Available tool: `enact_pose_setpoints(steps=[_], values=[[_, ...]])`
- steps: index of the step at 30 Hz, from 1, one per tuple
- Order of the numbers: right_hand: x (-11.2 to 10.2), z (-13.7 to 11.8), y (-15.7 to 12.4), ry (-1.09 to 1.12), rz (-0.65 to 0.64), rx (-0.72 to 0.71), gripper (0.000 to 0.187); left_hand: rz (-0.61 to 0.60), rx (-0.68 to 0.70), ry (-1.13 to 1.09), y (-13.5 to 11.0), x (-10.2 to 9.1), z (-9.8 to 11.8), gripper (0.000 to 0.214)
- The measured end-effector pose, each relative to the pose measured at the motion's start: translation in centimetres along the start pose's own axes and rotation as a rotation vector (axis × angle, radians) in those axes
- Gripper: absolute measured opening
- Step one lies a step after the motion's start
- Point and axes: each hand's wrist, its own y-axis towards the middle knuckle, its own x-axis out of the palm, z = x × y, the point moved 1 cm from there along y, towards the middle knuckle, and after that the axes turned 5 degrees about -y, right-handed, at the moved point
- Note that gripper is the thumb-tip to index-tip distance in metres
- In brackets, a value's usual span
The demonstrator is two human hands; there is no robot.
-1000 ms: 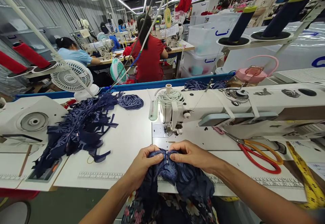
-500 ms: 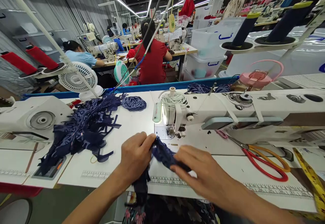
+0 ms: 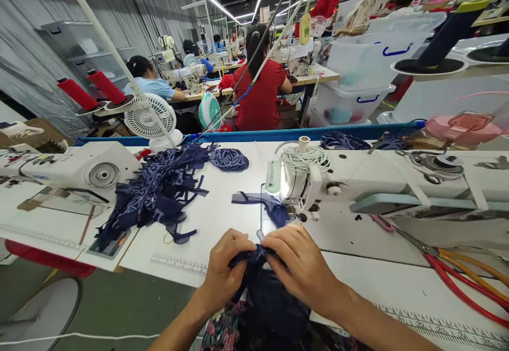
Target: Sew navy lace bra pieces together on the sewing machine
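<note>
Close together at the table's front edge, my left hand (image 3: 228, 263) and my right hand (image 3: 296, 261) both pinch a dark navy fabric piece (image 3: 274, 300). It hangs from my fingers over the edge towards my lap. Just beyond my right hand, a strip of the same navy fabric (image 3: 274, 208) lies by the needle area of the white sewing machine (image 3: 314, 181), and one strap reaches out to the left. Whether that strip joins the piece in my hands is hidden by my fingers.
Left of my hands lies a pile of navy patterned fabric (image 3: 159, 192), with a folded bundle (image 3: 228, 159) behind it. Scissors with red and orange handles (image 3: 449, 266) rest at right. A white fan (image 3: 150, 117) stands at the back; a person in red (image 3: 260, 96) sits beyond.
My hands have come closer together and lower, and the fabric now hangs over the edge. A navy strip now shows by the needle area. The view has shifted left.
</note>
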Motion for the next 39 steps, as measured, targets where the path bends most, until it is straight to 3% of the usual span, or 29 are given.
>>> enact_pose_setpoints(steps=[5,9,12,16,26,31,34,39], values=[[0.5,-0.4,-0.4,-0.029,0.074,-0.040,0.019,0.066,0.192,0.303,-1.0,0.3,1.0,0.047],[0.2,-0.6,-0.7,-0.040,0.135,-0.050,0.020,0.157,0.328,0.538,-1.1,1.1,0.5,0.036],[-0.1,-0.6,-1.1,-0.132,0.190,-0.076,0.021,0.175,0.317,0.547,-0.9,1.2,-0.1,0.031],[0.1,-0.4,-1.5,-0.169,0.164,-0.084,0.018,0.174,0.298,0.541,-1.2,1.2,-0.3,0.040],[0.7,-0.5,-2.4,0.023,0.057,0.053,0.014,0.120,0.393,0.667,-2.3,1.3,-0.9,0.029],[1.1,-0.7,-2.9,0.110,0.063,0.111,0.014,0.077,0.391,0.680,-2.4,1.5,-0.6,0.032],[1.2,-0.9,-2.7,0.154,0.049,0.149,0.013,0.100,0.291,0.632,-1.8,1.7,0.2,0.028],[0.4,-0.8,-1.1,0.202,0.021,0.206,0.012,0.040,-0.196,0.278,0.2,1.0,1.6,0.013]])
